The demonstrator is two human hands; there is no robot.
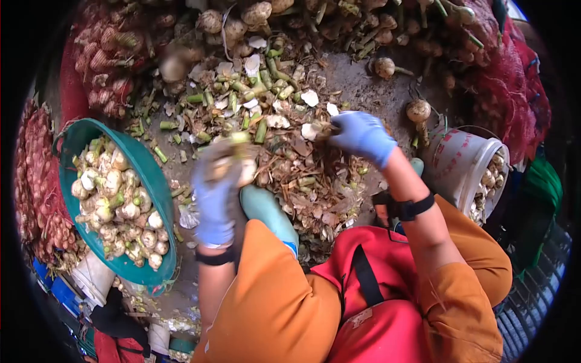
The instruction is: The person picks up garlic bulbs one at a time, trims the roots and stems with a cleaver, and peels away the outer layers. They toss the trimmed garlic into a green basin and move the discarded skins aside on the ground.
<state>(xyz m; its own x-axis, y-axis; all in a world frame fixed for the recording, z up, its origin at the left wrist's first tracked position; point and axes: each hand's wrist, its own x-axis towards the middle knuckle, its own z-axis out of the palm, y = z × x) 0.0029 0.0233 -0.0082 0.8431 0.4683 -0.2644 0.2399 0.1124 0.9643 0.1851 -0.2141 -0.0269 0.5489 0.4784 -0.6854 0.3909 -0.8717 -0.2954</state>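
Observation:
My left hand (215, 193), in a blue glove and blurred by motion, is closed on a pale garlic bulb (237, 158) with a green stem end. Farther right, my right hand (361, 135), also in a blue glove, is closed around something small and pale at its fingertips (319, 128); what it is I cannot tell. Both hands hover over a heap of cut green stems, roots and papery skins (290, 151) on the ground. A green basin (154, 181) full of trimmed garlic bulbs sits to the left of my left hand.
A white bucket (460, 163) with bulbs stands at the right. Red mesh sacks of garlic (36, 181) line the left, another sack (514, 91) the right. Untrimmed bulbs (254, 15) are piled along the top. My blue boot (266, 212) and orange trousers fill the bottom.

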